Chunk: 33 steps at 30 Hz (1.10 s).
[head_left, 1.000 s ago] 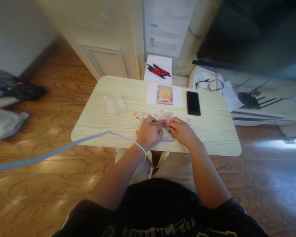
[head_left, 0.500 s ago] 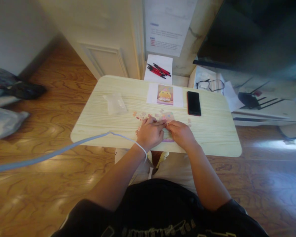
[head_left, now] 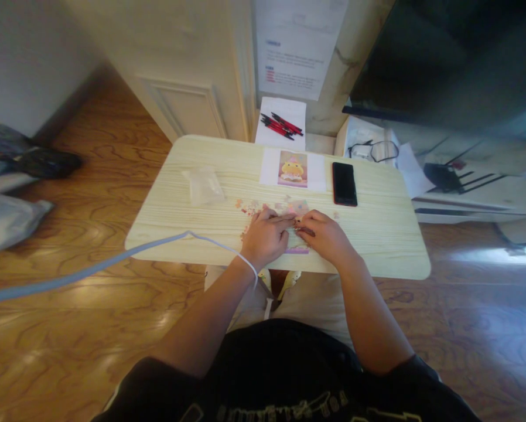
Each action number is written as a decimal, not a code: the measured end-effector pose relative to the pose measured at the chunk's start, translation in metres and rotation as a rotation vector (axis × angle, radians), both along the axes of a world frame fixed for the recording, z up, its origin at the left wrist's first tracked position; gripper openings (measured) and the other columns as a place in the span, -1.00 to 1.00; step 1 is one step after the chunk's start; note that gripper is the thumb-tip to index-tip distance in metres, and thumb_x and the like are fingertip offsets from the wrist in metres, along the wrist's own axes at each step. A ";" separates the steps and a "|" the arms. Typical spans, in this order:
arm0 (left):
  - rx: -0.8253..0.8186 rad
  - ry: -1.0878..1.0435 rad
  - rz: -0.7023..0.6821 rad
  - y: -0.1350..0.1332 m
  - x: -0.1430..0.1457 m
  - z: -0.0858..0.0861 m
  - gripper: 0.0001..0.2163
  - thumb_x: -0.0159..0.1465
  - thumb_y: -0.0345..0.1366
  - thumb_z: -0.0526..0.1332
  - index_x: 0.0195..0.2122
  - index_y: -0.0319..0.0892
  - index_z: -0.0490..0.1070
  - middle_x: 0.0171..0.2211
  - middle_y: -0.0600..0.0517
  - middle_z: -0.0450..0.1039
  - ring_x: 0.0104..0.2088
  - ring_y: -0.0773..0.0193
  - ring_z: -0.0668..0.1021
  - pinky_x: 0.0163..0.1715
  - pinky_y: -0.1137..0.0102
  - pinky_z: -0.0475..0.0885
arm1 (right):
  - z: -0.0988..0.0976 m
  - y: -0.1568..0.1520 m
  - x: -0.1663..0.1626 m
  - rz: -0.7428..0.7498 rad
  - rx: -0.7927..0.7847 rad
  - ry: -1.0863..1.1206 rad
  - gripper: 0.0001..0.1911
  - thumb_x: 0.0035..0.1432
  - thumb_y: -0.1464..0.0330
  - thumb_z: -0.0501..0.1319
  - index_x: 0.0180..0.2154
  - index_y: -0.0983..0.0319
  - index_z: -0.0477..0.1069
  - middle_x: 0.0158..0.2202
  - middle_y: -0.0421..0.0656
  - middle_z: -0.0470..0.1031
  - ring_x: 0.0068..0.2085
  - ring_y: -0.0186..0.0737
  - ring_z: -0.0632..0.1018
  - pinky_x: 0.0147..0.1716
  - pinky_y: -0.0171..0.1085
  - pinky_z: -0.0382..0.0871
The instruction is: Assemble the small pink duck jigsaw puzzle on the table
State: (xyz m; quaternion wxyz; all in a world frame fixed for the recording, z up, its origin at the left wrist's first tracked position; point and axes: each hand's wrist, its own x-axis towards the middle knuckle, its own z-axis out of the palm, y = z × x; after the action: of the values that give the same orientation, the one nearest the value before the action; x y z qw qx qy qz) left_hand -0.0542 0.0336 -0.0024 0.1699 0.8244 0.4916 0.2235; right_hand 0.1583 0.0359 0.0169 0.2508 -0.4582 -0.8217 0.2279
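Note:
My left hand (head_left: 265, 236) and my right hand (head_left: 327, 234) rest together on a partly built jigsaw puzzle (head_left: 296, 209) near the front of a pale wooden table (head_left: 377, 234). Their fingertips meet over the puzzle, curled and pressed down; what lies under them is too small to name. Loose puzzle pieces (head_left: 249, 206) lie scattered just left of the hands. A reference picture of a yellow duck (head_left: 293, 168) lies on white paper behind the puzzle. A thin white cable (head_left: 113, 261) runs from my left wrist off to the left.
A black phone (head_left: 344, 183) lies right of the picture. A clear plastic bag (head_left: 204, 184) sits at the table's left. Red and black pens (head_left: 281, 125) lie on paper behind the table. Glasses (head_left: 372, 150) rest on a white shelf at the right. Wooden floor surrounds the table.
Both hands stay on the puzzle. The right hand's fingers shifted slightly, a little more curled now. Nothing else moved.

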 end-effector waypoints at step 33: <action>-0.003 -0.054 -0.001 0.002 0.000 0.004 -0.65 0.37 -0.26 0.17 0.13 0.05 0.58 0.12 0.11 0.61 0.12 0.00 0.45 0.19 -0.06 0.29 | 0.012 -0.003 0.002 -0.078 -0.092 0.151 -0.88 0.31 0.39 0.29 -0.16 0.14 0.62 -0.17 -0.16 0.66 -0.14 -0.16 0.63 -0.09 -0.19 0.48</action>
State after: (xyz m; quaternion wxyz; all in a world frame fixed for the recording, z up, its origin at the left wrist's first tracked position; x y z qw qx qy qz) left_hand -0.0541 0.0357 0.0013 0.1847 0.8180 0.4866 0.2449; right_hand 0.1599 0.0329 0.0292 0.2997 -0.4822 -0.7707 0.2894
